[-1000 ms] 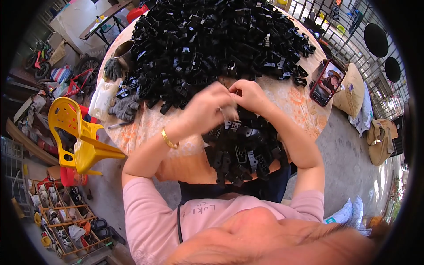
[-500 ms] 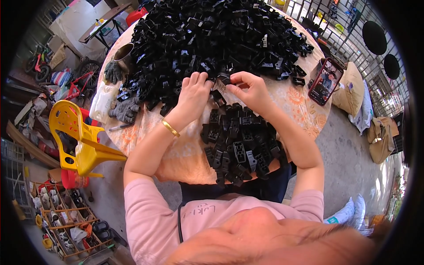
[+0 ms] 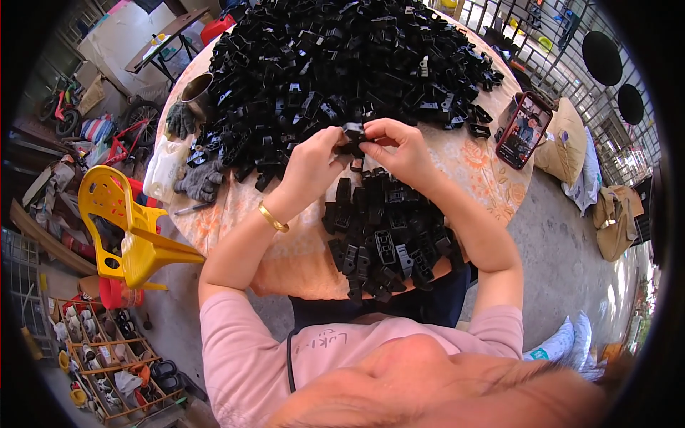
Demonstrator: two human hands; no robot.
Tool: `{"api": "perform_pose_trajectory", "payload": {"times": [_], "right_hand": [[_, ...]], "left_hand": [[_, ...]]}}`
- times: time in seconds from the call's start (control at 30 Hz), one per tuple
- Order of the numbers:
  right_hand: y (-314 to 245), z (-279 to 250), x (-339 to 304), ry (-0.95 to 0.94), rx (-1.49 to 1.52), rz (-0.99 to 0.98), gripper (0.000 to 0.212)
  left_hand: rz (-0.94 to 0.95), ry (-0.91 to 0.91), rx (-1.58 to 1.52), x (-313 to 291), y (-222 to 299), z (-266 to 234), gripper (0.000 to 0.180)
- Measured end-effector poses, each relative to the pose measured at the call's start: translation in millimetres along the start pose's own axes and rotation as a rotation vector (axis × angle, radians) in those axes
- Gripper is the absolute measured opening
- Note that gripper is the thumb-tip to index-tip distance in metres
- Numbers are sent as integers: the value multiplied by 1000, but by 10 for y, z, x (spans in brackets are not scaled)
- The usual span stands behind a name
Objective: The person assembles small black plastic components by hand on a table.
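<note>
Between my two hands, above the middle of the table, is a small black plastic part (image 3: 353,133). My left hand (image 3: 314,158) pinches it from the left side, fingers curled. From the other side my right hand (image 3: 397,145) grips it between thumb and forefinger. The exact shape of the part is partly covered by my fingers. Beyond my hands rises a large heap of black plastic parts (image 3: 335,64). Nearer to me, between my forearms, lies a smaller pile of similar black parts (image 3: 385,235), reaching the table's near edge.
A patterned orange cloth covers the round table (image 3: 300,264). At its left lie grey gloves (image 3: 201,180), a pen (image 3: 194,208) and a metal cup (image 3: 198,88). A phone (image 3: 524,130) stands at the right edge. A yellow chair (image 3: 135,246) is beside the table on the left.
Both hands have come closer together and now meet on one black part, lifted slightly toward me. Before, they were apart near the heap's edge, the right fingers at a dark part.
</note>
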State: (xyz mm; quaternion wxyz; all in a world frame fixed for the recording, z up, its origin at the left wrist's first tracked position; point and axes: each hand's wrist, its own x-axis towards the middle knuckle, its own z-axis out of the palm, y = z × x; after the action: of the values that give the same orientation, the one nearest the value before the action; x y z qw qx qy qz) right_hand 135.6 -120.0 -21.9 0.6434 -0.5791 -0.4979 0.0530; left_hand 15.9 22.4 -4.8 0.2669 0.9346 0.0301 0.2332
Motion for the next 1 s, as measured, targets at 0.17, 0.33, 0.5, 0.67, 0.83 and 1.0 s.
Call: {"api": "perform_pose_trajectory", "payload": {"times": [0.17,0.33,0.5,0.67,0.83,1.0], "right_hand": [[-106,9,-5,-42,167,164,12],[-87,72,-47,-23,110,121,11],[-129,82,-42,-9,-25,-15,10],[-165,106,-65,62,-182,-97,12],[-135,63,-30,54,-206,-148,12],[-121,13,-16,-26,-189,-129,12]], "left_hand": [[-330,107,-958,40,-51,16,32],[-356,57,-1370,13,-175,74,33],[-290,72,-1185,15,-101,58,29],[-224,144,-1035,-8,23,32,28],[-232,148,-920,-20,63,25,27],[-263,136,-941,-7,48,13,29]]}}
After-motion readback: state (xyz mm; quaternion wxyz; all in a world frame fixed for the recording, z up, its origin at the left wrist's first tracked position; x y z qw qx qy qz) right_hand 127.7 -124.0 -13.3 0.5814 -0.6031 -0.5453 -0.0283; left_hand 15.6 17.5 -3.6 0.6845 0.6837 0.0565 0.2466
